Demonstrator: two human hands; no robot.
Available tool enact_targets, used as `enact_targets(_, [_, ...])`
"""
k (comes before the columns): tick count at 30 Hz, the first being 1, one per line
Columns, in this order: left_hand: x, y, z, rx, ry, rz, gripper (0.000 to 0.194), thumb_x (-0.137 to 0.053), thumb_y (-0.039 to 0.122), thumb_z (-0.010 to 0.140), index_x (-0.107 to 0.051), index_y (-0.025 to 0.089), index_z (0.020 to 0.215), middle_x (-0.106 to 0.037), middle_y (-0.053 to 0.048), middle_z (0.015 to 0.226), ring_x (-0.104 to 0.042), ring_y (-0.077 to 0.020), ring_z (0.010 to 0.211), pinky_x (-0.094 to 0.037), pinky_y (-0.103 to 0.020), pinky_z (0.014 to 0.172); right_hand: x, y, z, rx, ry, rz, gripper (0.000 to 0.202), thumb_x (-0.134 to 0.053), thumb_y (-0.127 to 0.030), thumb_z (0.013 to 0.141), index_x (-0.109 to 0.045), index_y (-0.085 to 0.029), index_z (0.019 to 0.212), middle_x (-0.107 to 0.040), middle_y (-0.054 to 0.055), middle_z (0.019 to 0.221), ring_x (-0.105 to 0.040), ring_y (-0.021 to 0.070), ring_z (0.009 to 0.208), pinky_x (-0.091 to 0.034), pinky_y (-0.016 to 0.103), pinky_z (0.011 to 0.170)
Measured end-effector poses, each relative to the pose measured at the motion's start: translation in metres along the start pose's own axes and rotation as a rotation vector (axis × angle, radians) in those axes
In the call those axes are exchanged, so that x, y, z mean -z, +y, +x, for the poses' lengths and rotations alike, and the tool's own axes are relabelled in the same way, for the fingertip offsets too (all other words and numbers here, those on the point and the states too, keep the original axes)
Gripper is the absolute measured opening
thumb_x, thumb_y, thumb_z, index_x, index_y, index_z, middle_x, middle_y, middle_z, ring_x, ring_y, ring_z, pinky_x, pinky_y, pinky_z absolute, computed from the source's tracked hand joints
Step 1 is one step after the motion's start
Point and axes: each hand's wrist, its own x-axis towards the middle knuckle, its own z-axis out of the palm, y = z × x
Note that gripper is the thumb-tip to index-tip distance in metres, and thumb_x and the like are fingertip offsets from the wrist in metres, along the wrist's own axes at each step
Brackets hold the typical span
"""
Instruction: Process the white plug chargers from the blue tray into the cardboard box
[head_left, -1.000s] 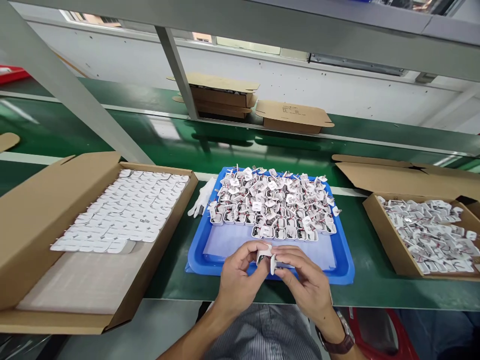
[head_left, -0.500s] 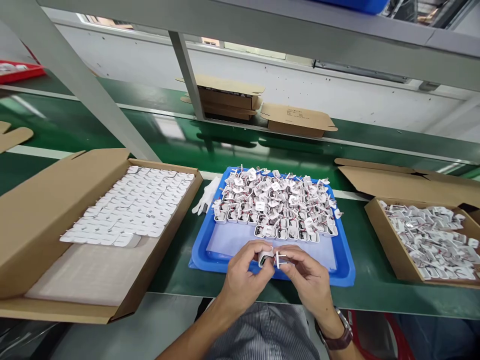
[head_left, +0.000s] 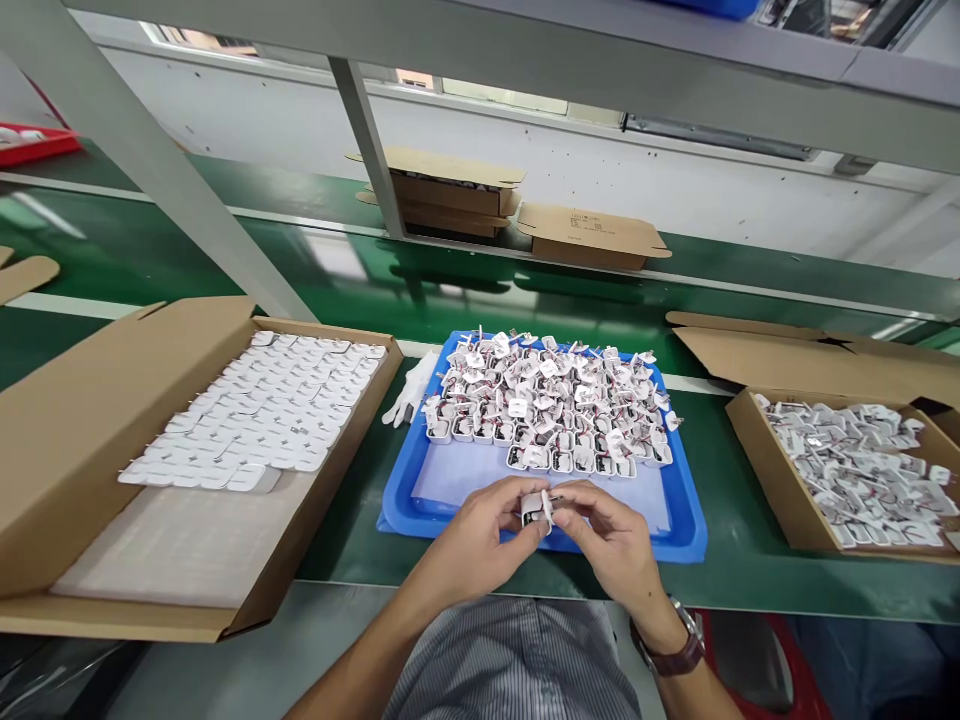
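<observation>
Above the near edge of the blue tray (head_left: 391, 505), my left hand (head_left: 484, 535) is closed around a small white charger housing (head_left: 531, 507) with a dark opening. My right hand (head_left: 613, 545) pinches a flat white plug cover (head_left: 547, 508) against the open end of that housing; whether it is seated I cannot tell. The tray holds rows of similar white housings (head_left: 517, 407) with red wires and loose covers, on a pale sheet (head_left: 457, 485).
To the left, an open cardboard box (head_left: 330, 450) contains neat rows of white pieces. Another open box (head_left: 761, 470) at right holds jumbled white parts. A white glove (head_left: 411, 388) lies beside the tray. Cardboard boxes (head_left: 592, 235) stand behind, under a grey frame (head_left: 367, 150).
The plug cover, held apart from the housing before, is now up against it. My hands have come closer together, and the housing has turned slightly.
</observation>
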Motion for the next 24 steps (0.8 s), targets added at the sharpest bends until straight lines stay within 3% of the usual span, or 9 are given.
enact_targets(4, [-0.002, 0.001, 0.003, 0.05, -0.013, 0.044, 0.028, -0.068, 0.019, 0.084, -0.071, 0.018, 0.112, -0.078, -0.006, 0.097, -0.073, -0.0201, 0.08, -0.061, -0.03, 0.074, -0.001, -0.006, 0.002, 0.032, -0.049, -0.038, 0.016, -0.077, -0.028, 0.093, -0.081, -0.027, 0.108, -0.079, 0.006, 0.101, -0.076, 0.02, 0.094, -0.065, 0.033, 0.084])
enact_targets(8, [-0.004, 0.0, 0.004, 0.073, 0.027, -0.012, 0.025, -0.07, 0.019, 0.083, -0.07, 0.017, 0.108, -0.077, -0.005, 0.094, -0.072, -0.019, 0.08, -0.059, -0.03, 0.075, -0.001, -0.008, 0.004, 0.037, -0.063, -0.042, 0.016, -0.076, -0.027, 0.093, -0.081, -0.028, 0.109, -0.079, 0.006, 0.104, -0.075, 0.0204, 0.098, -0.064, 0.034, 0.088])
enact_targets(12, [0.0, 0.003, 0.001, 0.132, -0.034, -0.194, 0.041, -0.075, 0.029, 0.087, -0.067, 0.018, 0.125, -0.079, -0.009, 0.106, -0.076, -0.0231, 0.094, -0.062, -0.035, 0.085, 0.005, 0.0, 0.005, -0.056, -0.029, 0.064, 0.018, -0.078, -0.037, 0.092, -0.081, -0.026, 0.106, -0.081, 0.007, 0.104, -0.078, 0.0222, 0.097, -0.066, 0.036, 0.087])
enact_targets(15, [0.002, 0.008, -0.002, 0.175, -0.064, -0.25, 0.046, -0.077, 0.032, 0.088, -0.066, 0.019, 0.131, -0.08, -0.009, 0.106, -0.077, -0.0229, 0.091, -0.062, -0.037, 0.087, 0.01, 0.009, 0.005, -0.087, -0.01, 0.079, 0.02, -0.076, -0.039, 0.094, -0.08, -0.025, 0.107, -0.084, 0.007, 0.105, -0.08, 0.0233, 0.098, -0.067, 0.039, 0.09])
enact_targets(20, [-0.005, 0.007, -0.003, 0.067, 0.064, -0.255, 0.03, -0.075, 0.033, 0.09, -0.072, 0.018, 0.116, -0.077, -0.01, 0.11, -0.076, -0.0242, 0.099, -0.063, -0.037, 0.089, 0.014, 0.015, 0.004, -0.05, -0.008, 0.059, 0.017, -0.073, -0.035, 0.097, -0.079, -0.027, 0.11, -0.084, 0.006, 0.107, -0.08, 0.0232, 0.1, -0.066, 0.038, 0.091])
enact_targets(24, [-0.013, 0.003, -0.001, -0.012, 0.188, -0.148, 0.019, -0.071, 0.029, 0.092, -0.075, 0.018, 0.107, -0.074, -0.007, 0.105, -0.075, -0.0203, 0.09, -0.063, -0.03, 0.079, 0.008, 0.008, -0.001, 0.076, -0.017, 0.012, 0.019, -0.072, -0.023, 0.096, -0.078, -0.029, 0.113, -0.081, 0.006, 0.114, -0.076, 0.0241, 0.109, -0.063, 0.04, 0.097])
